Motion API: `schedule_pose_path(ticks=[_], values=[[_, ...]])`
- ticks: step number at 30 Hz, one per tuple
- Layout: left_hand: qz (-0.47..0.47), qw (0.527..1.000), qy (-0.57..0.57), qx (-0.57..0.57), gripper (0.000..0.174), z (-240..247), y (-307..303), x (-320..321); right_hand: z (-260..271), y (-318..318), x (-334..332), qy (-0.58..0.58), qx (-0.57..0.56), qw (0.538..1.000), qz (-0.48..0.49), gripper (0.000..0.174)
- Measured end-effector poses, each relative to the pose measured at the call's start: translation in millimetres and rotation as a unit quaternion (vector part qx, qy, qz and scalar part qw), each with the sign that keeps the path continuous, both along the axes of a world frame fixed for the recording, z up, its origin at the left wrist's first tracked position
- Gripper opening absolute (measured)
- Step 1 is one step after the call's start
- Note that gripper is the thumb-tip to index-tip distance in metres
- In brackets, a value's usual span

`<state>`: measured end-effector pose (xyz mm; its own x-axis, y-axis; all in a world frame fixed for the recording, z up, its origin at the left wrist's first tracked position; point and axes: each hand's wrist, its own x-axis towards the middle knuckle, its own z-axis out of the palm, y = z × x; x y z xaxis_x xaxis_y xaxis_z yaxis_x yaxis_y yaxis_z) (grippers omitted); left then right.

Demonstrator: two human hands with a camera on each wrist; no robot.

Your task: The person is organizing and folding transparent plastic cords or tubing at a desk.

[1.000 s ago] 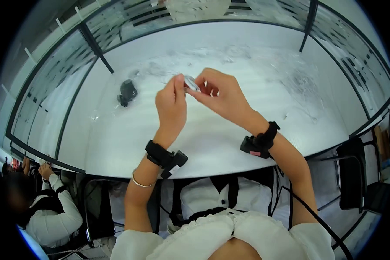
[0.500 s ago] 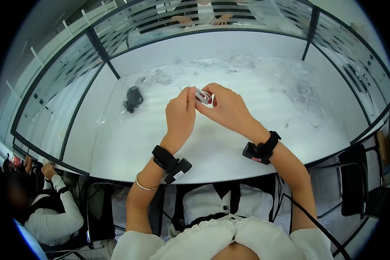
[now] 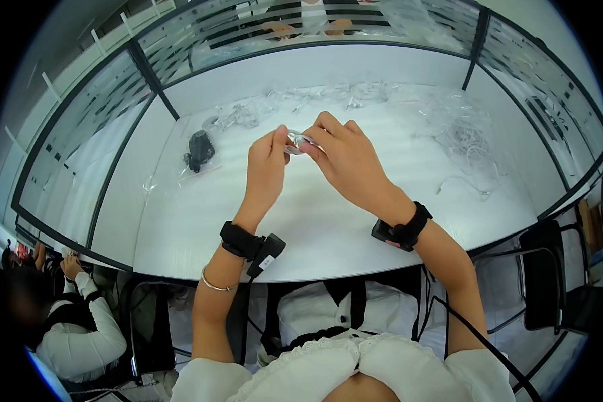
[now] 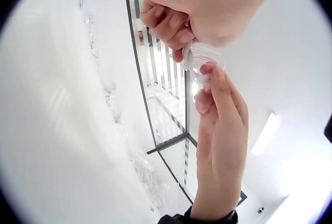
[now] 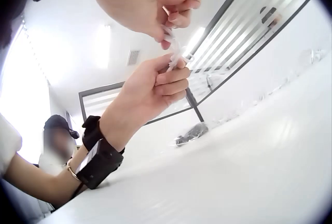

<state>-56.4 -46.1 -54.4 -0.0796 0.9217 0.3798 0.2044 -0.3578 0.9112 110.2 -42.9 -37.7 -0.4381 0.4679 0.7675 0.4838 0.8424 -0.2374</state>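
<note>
A small coil of white cable [image 3: 295, 139] is held up between both hands, above the middle of the table. My left hand [image 3: 266, 172] pinches its left side, thumb uppermost in the head view. From the other side my right hand [image 3: 352, 163] grips the coil, its back turned up and hiding some of the fingers. Seen from the right wrist, the white cable [image 5: 175, 54] bridges the two sets of fingertips. In the left wrist view thin loops of cable [image 4: 188, 57] show between the hands.
A black item in a clear bag [image 3: 199, 151] lies at the table's left. Tangled white cables [image 3: 467, 142] spread over the right side, and clear plastic bags [image 3: 244, 115] line the back. Framed partition panels [image 3: 308, 63] enclose the table; another person [image 3: 80, 328] sits at lower left.
The right hand has turned over the coil, its back now facing up more. The coil, showing as an open loop half a second ago, is now more covered by fingers.
</note>
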Motion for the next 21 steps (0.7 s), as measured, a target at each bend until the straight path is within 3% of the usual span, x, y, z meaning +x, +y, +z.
schedule_pose_path(ticks=[2, 4, 5, 8, 11, 15, 21], values=[[0.000, 0.999, -0.039, -0.018, 0.047, 2, -1, -1, 0, 1, -1, 0.065, -0.080, 0.991, 0.091, 0.010], [0.002, 0.998, -0.051, -0.044, 0.047, -2, 2, -6, 2, 4, 1, 0.160, -0.214, 0.938, 0.220, 0.010], [-0.006, 0.998, -0.048, -0.039, 0.046, -2, 3, -8, 8, 4, 8, 0.134, -0.266, 0.936, 0.189, 0.013], [-0.037, 0.998, -0.040, -0.038, 0.046, -2, 1, -7, 3, 16, 16, 0.167, -0.380, 0.883, 0.220, 0.017], [-0.103, 0.992, -0.026, -0.071, 0.048, 8, -12, 3, 1, 28, 18, 0.259, -0.388, 0.855, 0.225, 0.025], [-0.236, 0.965, 0.000, -0.118, 0.038, 17, -24, 7, 2, 34, 22, 0.326, -0.390, 0.841, 0.185, 0.032], [-0.277, 0.946, 0.067, -0.155, 0.031, 8, -27, 11, 4, 38, 30, 0.372, -0.375, 0.834, 0.163, 0.033]])
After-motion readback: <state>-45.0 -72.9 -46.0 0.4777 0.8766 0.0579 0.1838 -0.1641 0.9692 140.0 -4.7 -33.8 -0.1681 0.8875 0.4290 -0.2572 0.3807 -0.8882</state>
